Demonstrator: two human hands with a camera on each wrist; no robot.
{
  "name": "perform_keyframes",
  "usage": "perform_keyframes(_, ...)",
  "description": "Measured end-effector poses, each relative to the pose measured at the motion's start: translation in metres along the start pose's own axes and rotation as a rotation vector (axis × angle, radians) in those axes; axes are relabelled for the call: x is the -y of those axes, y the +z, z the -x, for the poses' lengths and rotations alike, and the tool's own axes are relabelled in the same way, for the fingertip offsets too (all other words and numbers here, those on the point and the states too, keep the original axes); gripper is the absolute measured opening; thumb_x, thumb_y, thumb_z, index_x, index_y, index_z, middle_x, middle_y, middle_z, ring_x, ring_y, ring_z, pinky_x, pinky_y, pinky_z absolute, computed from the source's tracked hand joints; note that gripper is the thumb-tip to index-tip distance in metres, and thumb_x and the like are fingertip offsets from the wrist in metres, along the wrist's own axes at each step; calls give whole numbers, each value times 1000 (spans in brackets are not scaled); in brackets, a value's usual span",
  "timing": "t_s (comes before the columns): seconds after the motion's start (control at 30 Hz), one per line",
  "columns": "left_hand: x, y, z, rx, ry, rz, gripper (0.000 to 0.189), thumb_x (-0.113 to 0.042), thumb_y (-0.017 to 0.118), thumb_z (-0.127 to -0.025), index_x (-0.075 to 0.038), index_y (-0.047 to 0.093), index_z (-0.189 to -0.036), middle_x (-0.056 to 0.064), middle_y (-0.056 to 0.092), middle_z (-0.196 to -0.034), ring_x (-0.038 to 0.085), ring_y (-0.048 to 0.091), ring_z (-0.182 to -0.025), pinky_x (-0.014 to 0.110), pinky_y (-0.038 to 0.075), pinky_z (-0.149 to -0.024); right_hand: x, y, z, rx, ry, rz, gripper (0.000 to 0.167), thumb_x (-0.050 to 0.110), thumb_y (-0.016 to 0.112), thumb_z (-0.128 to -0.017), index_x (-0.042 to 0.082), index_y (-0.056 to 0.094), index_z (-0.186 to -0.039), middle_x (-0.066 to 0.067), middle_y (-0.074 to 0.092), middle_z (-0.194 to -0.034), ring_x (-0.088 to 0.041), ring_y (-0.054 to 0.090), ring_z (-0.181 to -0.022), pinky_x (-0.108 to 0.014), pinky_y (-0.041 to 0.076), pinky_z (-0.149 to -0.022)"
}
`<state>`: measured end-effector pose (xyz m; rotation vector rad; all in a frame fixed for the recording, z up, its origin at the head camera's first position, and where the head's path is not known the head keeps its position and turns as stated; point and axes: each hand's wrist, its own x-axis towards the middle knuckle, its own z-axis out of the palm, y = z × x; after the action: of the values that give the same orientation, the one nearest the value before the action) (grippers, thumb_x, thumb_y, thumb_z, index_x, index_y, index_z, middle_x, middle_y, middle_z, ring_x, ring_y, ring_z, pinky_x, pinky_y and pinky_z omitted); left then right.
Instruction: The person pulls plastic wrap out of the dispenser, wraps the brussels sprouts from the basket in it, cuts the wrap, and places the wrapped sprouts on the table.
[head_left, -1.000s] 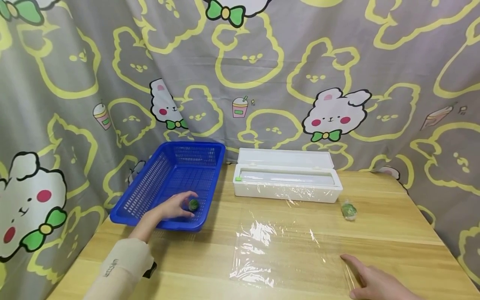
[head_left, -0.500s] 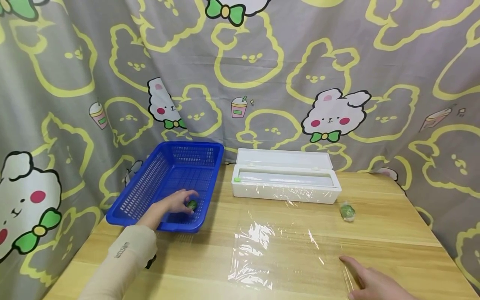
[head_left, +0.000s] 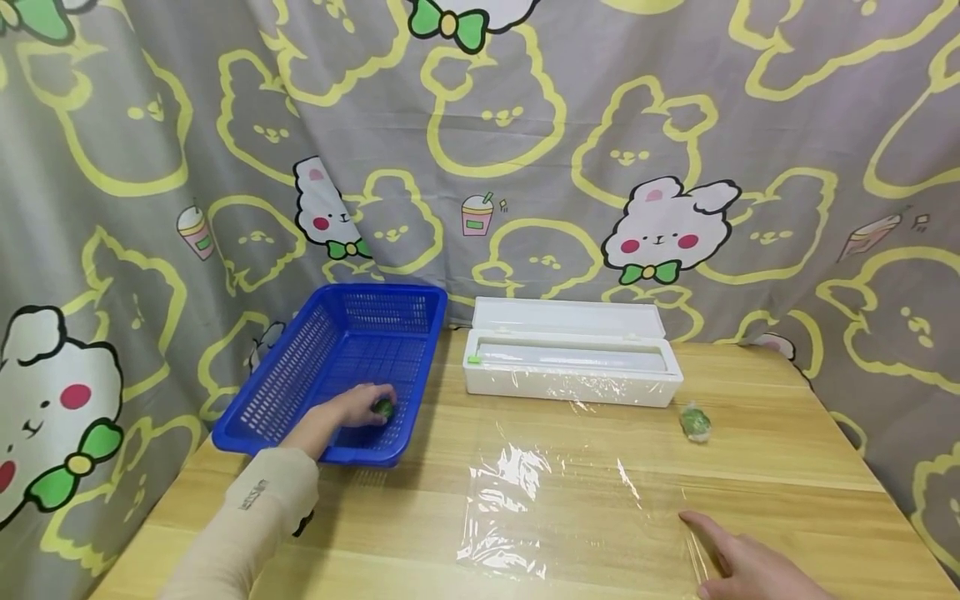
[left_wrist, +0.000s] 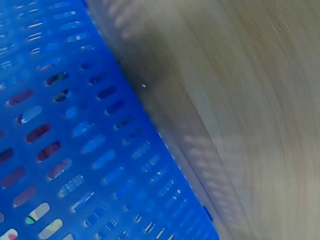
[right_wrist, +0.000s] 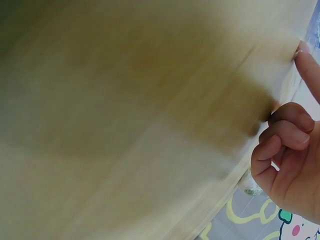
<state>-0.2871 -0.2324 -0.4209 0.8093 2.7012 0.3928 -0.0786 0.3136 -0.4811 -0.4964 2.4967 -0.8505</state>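
Note:
Inside the near right corner of a blue plastic basket, my left hand has its fingers curled round a small round green vegetable. The left wrist view shows only the slotted wall of the basket and table, not the hand. A sheet of clear cling film lies on the table, running from a white dispenser box. My right hand presses the film's right edge with index finger and thumb spread apart. In the right wrist view, that hand has its index straight and other fingers curled.
A film-wrapped green vegetable sits right of the box, whose lid stands raised. A small green slider is at the box's left end. Behind the wooden table hangs a patterned grey curtain.
My left hand's fingers have closed in round the green vegetable in the basket. The right hand stays on the film's edge.

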Motion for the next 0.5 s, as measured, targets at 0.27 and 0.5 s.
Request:
perform_keyframes(0.27, -1, -4, 6, -218, 96, 200, 23, -10, 64, -83, -4, 54, -102, 10, 60, -91, 33, 56, -92, 47, 46, -77, 0, 2, 0, -20, -19, 19, 84, 42, 67, -76, -11, 30, -130, -28, 55, -108, -6, 54, -88, -19, 43, -71)
perform_keyframes(0.5, -15, -9, 8, -379, 121, 320, 27, -13, 64, -84, -3, 53, -107, 7, 57, -80, 14, 47, -60, 26, 41, -53, 0, 3, -1, -30, -15, 43, 83, 43, 67, -76, -11, 31, -129, -27, 57, -106, -7, 55, -85, -21, 44, -69)
